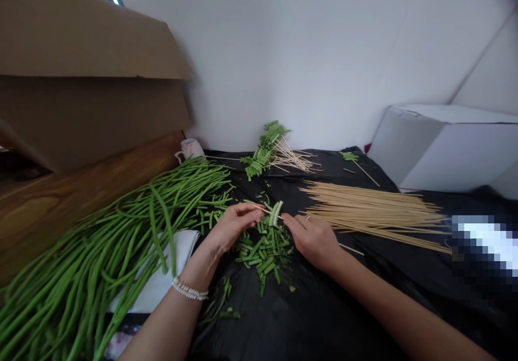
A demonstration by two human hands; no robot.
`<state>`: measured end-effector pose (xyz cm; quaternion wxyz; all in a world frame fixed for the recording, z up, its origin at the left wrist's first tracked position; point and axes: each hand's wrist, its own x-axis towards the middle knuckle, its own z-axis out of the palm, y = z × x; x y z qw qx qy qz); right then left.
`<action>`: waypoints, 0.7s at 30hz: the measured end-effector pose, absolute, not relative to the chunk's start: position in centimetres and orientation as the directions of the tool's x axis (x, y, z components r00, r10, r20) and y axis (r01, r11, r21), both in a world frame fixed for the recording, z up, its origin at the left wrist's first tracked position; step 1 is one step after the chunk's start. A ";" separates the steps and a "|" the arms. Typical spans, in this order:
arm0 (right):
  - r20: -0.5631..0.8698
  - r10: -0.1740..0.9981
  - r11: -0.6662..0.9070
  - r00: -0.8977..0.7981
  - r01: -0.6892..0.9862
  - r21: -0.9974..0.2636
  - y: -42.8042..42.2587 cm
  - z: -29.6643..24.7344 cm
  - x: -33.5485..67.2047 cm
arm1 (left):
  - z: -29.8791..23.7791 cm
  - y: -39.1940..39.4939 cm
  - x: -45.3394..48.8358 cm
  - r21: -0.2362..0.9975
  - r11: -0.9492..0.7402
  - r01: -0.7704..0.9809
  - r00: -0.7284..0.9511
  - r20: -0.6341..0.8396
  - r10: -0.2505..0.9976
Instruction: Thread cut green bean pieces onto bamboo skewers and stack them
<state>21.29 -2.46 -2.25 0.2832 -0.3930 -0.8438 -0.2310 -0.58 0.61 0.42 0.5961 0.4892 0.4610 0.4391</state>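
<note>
My left hand (234, 225), with a bead bracelet on its wrist, pinches short green bean pieces threaded on a thin wooden skewer (275, 213). My right hand (312, 238) is closed on the skewer's other end, its shaft running out under the palm to the right. Both hands hover just above a heap of cut bean pieces (264, 250) on the black plastic sheet (324, 307). A long pile of whole green beans (121, 242) lies to the left of my left arm.
A bundle of bare wooden skewers (376, 212) lies right of my right hand. Finished bean skewers (271, 150) are stacked at the back by the white wall. Beside them stand a small cup (190, 148), cardboard boxes (89, 80) at left and a white box (445, 145) at right.
</note>
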 end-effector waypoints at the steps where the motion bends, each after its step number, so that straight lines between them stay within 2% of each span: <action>1: 0.664 0.545 0.571 -0.512 0.807 0.153 -2.3 -2.3 21.5 | 0.5 0.9 -1.1 0.997 0.076 -0.013 0.121 -0.073 0.990; 4: 0.676 0.568 0.547 -0.468 0.829 0.115 -2.0 -2.5 22.2 | 0.4 1.7 -2.7 0.941 -0.086 0.328 -0.020 0.097 0.995; 7: 0.677 0.575 0.540 -0.459 0.835 0.107 -1.8 -2.6 22.4 | 0.2 2.0 -3.5 0.715 -0.109 0.691 -0.055 0.202 0.978; 9: 0.674 0.579 0.538 -0.458 0.836 0.106 -1.7 -2.7 22.4 | 0.1 1.8 -3.7 0.605 -0.082 0.792 -0.046 0.193 0.980; 13: 0.677 0.576 0.541 -0.458 0.834 0.104 -1.7 -2.8 22.3 | -0.1 1.3 -3.7 0.539 -0.062 0.840 0.004 0.109 0.994; 16: 0.678 0.576 0.542 -0.457 0.834 0.102 -1.7 -2.7 22.2 | -0.2 1.3 -3.9 0.545 -0.094 0.833 0.082 0.046 0.996; 18: 0.677 0.577 0.540 -0.457 0.835 0.104 -1.8 -2.7 22.3 | -0.3 1.4 -3.8 0.607 -0.142 0.782 0.162 0.022 0.987; 21: 0.672 0.579 0.540 -0.461 0.835 0.107 -1.8 -2.7 22.3 | -0.1 1.5 -3.2 0.762 -0.200 0.616 0.217 0.081 0.973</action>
